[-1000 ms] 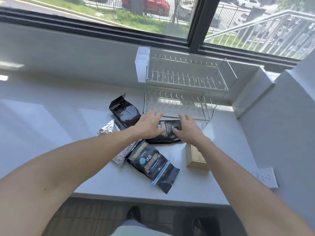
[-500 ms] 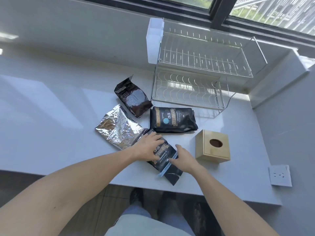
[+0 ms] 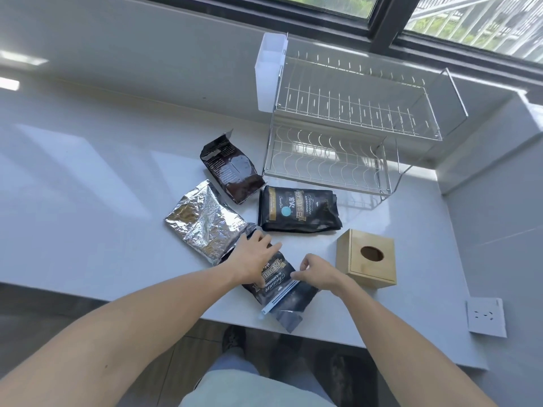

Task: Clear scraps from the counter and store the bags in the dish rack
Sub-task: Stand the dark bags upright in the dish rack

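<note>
Several bags lie on the white counter (image 3: 88,201). Nearest me is a black bag with a pale sealing strip (image 3: 282,289); its end hangs over the front edge. My left hand (image 3: 254,257) lies flat on its upper part, fingers spread. My right hand (image 3: 316,273) pinches the bag at the strip. A crumpled silver foil bag (image 3: 202,221) lies to the left. Beyond are a black bag with gold print (image 3: 296,210) and an opened dark bag (image 3: 232,168). The two-tier wire dish rack (image 3: 352,118) stands at the back, both tiers holding nothing.
A wooden tissue box (image 3: 367,259) sits right of the near bag. A white plastic holder (image 3: 270,71) hangs on the rack's left end. A wall socket (image 3: 486,317) is on the right wall. The window runs behind the rack.
Both hands came back from the bag by the rack to the nearest bag. My view tilted down. Since half a second ago my right hand has closed on the strip.
</note>
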